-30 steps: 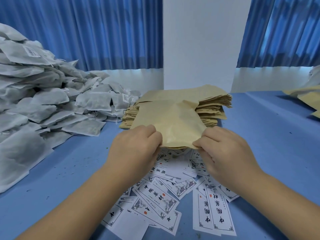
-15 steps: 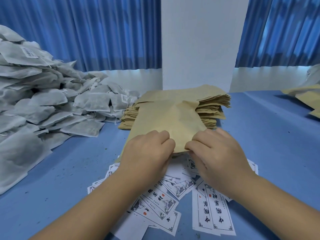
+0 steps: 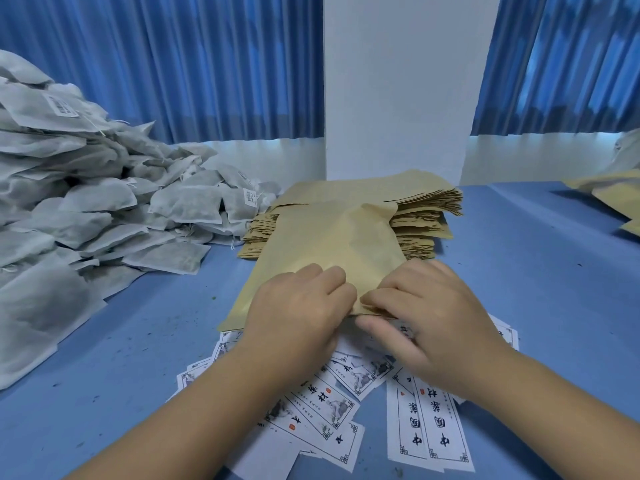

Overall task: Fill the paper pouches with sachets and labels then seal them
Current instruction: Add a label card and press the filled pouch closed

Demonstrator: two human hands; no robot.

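A tan paper pouch (image 3: 329, 244) lies flat on the blue table, its near edge toward me. My left hand (image 3: 298, 317) and my right hand (image 3: 429, 313) meet at the middle of that near edge, fingers curled and pinching the paper. Behind it stands a stack of empty pouches (image 3: 426, 216). White printed labels (image 3: 429, 427) are strewn under my wrists. A big heap of grey-white sachets (image 3: 86, 202) fills the left side.
A white pillar (image 3: 398, 84) and blue curtains (image 3: 173, 60) close off the back of the table. More tan pouches (image 3: 613, 195) lie at the far right edge. Bare blue tabletop (image 3: 540, 271) stretches right of the stack.
Both hands slid inward along the pouch's near edge and now nearly touch at its middle. The pouch has come down lower and flatter toward the table.
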